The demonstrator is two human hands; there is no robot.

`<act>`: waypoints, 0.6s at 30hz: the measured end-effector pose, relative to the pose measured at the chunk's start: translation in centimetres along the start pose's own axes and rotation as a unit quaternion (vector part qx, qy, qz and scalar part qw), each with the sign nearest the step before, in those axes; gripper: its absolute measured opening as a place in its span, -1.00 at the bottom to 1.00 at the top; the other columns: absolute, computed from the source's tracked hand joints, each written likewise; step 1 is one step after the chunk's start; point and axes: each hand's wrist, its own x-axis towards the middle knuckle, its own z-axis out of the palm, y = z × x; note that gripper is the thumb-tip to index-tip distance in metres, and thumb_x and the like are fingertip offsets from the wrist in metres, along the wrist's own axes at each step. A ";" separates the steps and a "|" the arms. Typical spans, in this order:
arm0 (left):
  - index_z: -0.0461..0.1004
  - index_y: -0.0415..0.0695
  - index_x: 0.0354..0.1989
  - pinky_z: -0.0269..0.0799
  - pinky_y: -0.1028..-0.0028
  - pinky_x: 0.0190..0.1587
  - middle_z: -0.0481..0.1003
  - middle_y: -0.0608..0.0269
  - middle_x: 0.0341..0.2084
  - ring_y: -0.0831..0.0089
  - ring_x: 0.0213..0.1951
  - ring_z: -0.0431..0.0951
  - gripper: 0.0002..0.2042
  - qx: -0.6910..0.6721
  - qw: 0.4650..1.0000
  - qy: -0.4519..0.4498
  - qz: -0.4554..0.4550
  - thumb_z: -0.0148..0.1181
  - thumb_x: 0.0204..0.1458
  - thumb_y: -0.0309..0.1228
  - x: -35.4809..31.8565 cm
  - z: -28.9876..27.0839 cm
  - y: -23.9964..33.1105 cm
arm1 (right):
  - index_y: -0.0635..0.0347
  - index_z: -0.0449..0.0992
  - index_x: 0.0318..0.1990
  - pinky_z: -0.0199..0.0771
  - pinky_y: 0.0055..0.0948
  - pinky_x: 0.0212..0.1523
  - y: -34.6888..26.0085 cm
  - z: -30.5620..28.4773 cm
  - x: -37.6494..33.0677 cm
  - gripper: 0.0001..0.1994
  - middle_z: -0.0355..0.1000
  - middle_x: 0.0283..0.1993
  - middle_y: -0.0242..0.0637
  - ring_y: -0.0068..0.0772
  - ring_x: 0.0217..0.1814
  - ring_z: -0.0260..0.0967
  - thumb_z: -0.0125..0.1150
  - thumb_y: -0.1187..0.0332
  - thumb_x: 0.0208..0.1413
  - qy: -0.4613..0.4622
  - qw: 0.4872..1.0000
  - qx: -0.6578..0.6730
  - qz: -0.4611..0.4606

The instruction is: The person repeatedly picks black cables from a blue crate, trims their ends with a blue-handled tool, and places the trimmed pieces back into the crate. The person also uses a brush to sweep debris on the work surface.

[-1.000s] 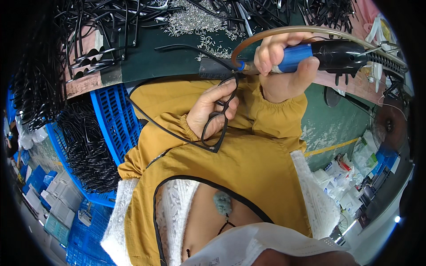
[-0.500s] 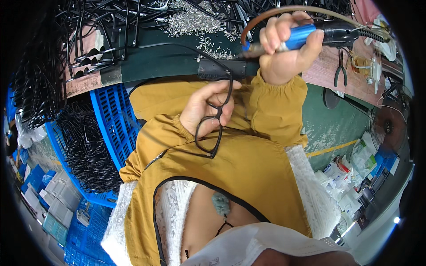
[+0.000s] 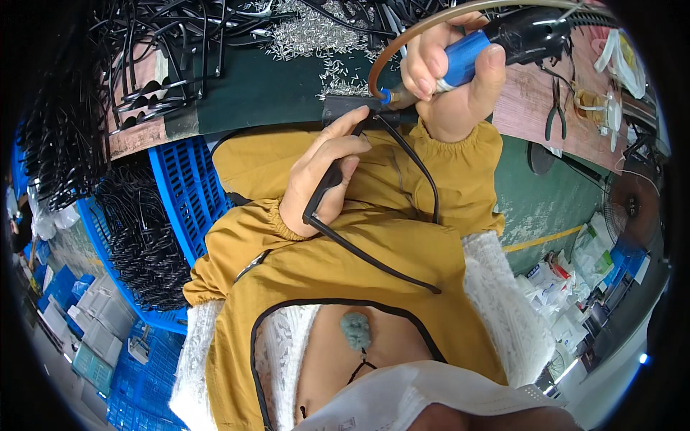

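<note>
My left hand [image 3: 321,181] grips a black eyeglass frame [image 3: 329,183] in front of my chest, its thin arms trailing down over my mustard sleeve. My right hand [image 3: 451,93] is closed around a blue and black powered screwdriver [image 3: 471,52] with a brown hose [image 3: 402,39] curving off its lower end. The hose end of the tool sits just above a small black block [image 3: 348,109] at the bench edge. The upper end of the frame reaches up to that block.
The green bench top [image 3: 266,86] carries scattered small silver screws [image 3: 309,32] and tangles of black frames [image 3: 144,57]. A blue crate [image 3: 183,194] of black frame parts stands at my left. Pliers [image 3: 552,115] lie on the brown board at right. Boxes crowd the floor.
My right hand has lifted the screwdriver a little higher over the bench edge. My left hand has turned the frame and brought its upper end up to the black block.
</note>
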 end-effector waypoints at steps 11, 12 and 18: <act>0.50 -0.32 -0.11 0.56 0.25 0.09 0.51 -0.34 0.10 0.00 0.12 0.58 -0.90 -0.084 0.994 0.059 0.036 0.08 0.27 -0.66 -1.5 1.4 -3.1 | 0.08 0.36 -0.04 0.06 -0.53 -0.68 1.1 -0.3 0.3 -0.61 0.27 -0.50 -0.35 -0.53 -0.65 0.16 0.22 -0.03 0.31 0.039 0.997 -0.062 0.019; 0.48 -0.35 -0.11 0.58 0.12 0.10 0.51 -0.34 0.07 -0.12 0.18 0.51 -0.91 -0.082 0.994 0.059 0.039 0.05 0.32 -0.61 -1.4 1.5 -3.1 | 0.08 0.37 -0.02 0.08 -0.54 -0.68 1.1 -0.4 0.2 -0.66 0.27 -0.49 -0.34 -0.52 -0.65 0.16 0.19 0.03 0.35 0.035 0.999 -0.017 0.011; 0.52 -0.31 -0.17 0.49 0.39 0.11 0.56 -0.21 0.09 0.13 0.07 0.62 -0.87 -0.089 0.994 0.055 0.014 0.15 0.16 -0.75 -0.6 0.2 -2.3 | 0.04 0.42 0.06 0.06 -0.61 -0.67 1.1 -0.2 -0.6 -0.56 0.28 -0.47 -0.41 -0.59 -0.60 0.17 0.03 -0.14 0.38 0.004 0.990 0.115 0.076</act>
